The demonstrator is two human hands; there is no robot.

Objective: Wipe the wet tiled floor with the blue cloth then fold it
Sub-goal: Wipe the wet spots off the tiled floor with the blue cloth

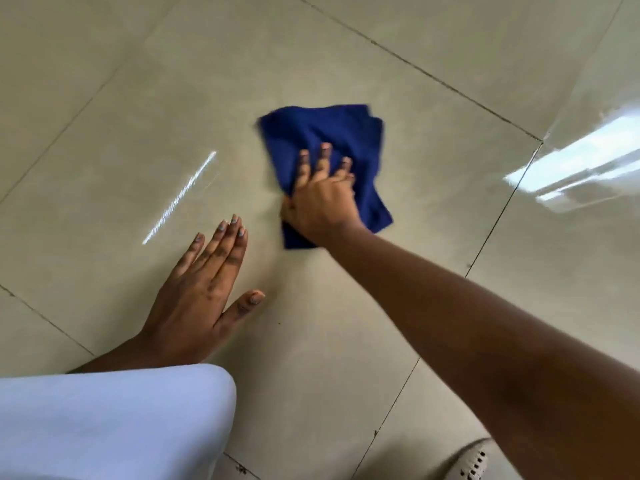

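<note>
Pressing the blue cloth (329,129) onto the tiled floor (104,161) with the right hand (323,199), grip open and spread. Bracing on the left hand (197,299), also open, flat on the tile. Likely risking the palm slipping on wet gloss, or the unpinched cloth bunching.

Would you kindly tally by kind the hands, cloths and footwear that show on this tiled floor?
Hands: 2, the left hand flat on the tiled floor, the right hand pressing the blue cloth.
Cloths: 1.
Shoes: 1, the white perforated shoe, partly cut off.
Total: 4.
</note>
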